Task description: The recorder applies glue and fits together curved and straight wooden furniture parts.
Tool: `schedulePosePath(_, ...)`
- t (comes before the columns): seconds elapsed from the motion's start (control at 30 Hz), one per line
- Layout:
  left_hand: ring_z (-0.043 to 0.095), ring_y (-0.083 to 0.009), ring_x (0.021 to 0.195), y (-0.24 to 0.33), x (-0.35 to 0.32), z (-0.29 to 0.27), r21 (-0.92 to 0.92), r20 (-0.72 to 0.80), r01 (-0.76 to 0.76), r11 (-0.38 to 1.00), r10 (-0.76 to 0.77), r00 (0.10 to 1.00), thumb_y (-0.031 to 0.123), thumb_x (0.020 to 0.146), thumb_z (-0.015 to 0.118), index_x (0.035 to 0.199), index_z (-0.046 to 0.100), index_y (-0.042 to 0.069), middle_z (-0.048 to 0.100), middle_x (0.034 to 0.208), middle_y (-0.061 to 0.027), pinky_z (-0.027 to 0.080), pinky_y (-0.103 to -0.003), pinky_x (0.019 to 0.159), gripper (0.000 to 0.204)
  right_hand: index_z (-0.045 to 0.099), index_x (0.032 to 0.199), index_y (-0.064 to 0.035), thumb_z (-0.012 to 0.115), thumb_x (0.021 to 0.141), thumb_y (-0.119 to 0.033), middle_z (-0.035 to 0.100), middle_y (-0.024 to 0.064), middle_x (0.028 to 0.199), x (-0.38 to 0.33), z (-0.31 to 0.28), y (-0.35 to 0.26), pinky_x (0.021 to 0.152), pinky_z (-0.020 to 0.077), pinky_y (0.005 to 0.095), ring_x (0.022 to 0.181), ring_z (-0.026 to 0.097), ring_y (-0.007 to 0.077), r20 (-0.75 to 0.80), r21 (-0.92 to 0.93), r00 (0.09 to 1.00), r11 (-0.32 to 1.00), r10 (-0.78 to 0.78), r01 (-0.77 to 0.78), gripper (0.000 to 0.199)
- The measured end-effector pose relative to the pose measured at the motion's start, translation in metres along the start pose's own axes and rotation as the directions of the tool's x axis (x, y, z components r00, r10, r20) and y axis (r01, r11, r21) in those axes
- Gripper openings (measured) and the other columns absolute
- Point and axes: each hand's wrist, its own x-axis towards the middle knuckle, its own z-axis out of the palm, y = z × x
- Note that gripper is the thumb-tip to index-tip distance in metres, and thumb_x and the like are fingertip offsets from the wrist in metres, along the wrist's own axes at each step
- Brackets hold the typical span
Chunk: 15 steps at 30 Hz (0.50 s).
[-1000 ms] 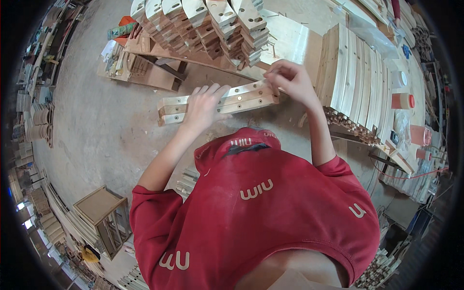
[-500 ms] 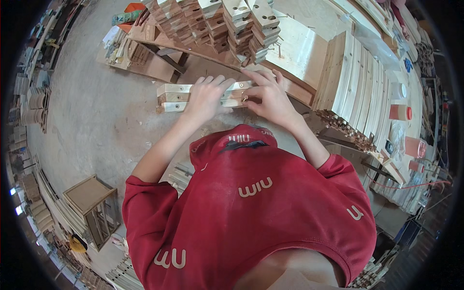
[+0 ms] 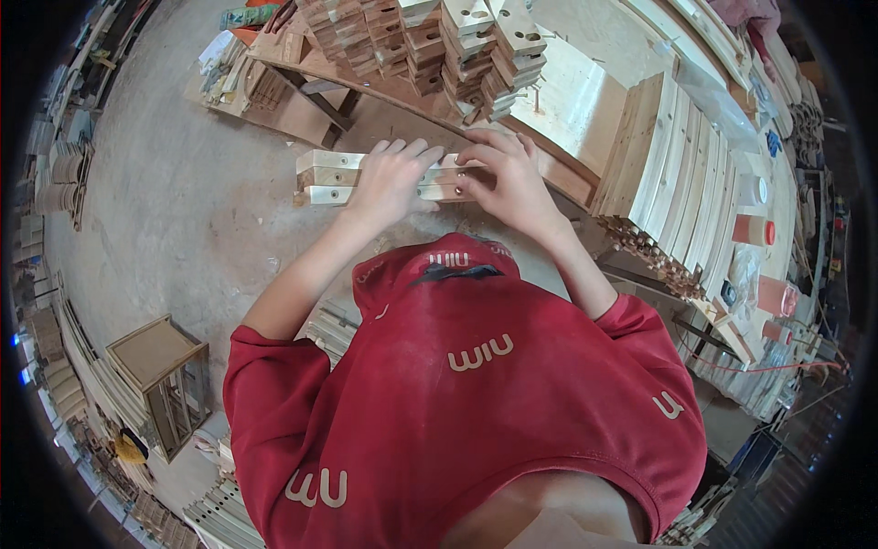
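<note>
Three short pale wooden pieces (image 3: 322,177) lie side by side in front of me, with small round holes along their upper faces. My left hand (image 3: 393,181) is wrapped across their middle, fingers over the far side and thumb at the near side. At their right end is my right hand (image 3: 510,178), fingers curled. Its index fingertip is at the far piece and its thumb at the nearest one, beside a hole. Anything small between those fingers is too hidden to make out.
Beyond my hands, stacked wooden blocks with holes (image 3: 421,46) stand on a low wooden table (image 3: 389,96). A row of long boards (image 3: 663,156) leans at the right, near red-capped jars (image 3: 754,230). A wooden stool-like frame (image 3: 157,352) stands at the lower left.
My right hand's thumb and index finger have shifted slightly at the pieces' right end; a small brass-coloured bit seen by the thumb no longer shows. My left hand keeps its hold.
</note>
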Motion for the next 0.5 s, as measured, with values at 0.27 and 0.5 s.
schedulePosePath(0.27,0.056,-0.0245,0.086,0.001,-0.006,-0.005,0.008,0.013,0.044,0.999,-0.044,0.999,0.029,0.045,0.082,0.109,0.057,0.01,0.057,0.091,-0.0069,0.042,-0.035,0.074,0.071,0.064,0.081,-0.0033,0.067,0.074,-0.019,0.064,0.0143,0.086,0.015,-0.016,0.036,0.078,0.0463,0.0393,0.083,0.062,0.0296,-0.278,0.128,0.935,0.973,0.221,-0.192,0.018)
schedulePosePath(0.5,0.056,-0.0245,0.086,-0.001,-0.004,-0.003,0.017,0.02,0.034,0.999,-0.034,0.999,0.029,0.044,0.082,0.108,0.057,0.01,0.057,0.091,-0.0066,0.042,-0.035,0.074,0.072,0.067,0.079,-0.0078,0.07,0.067,-0.043,0.067,0.013,0.08,0.05,-0.015,0.168,0.076,0.0464,0.0415,0.08,0.064,0.0299,-0.276,-0.267,0.71,0.658,0.648,-0.705,0.037)
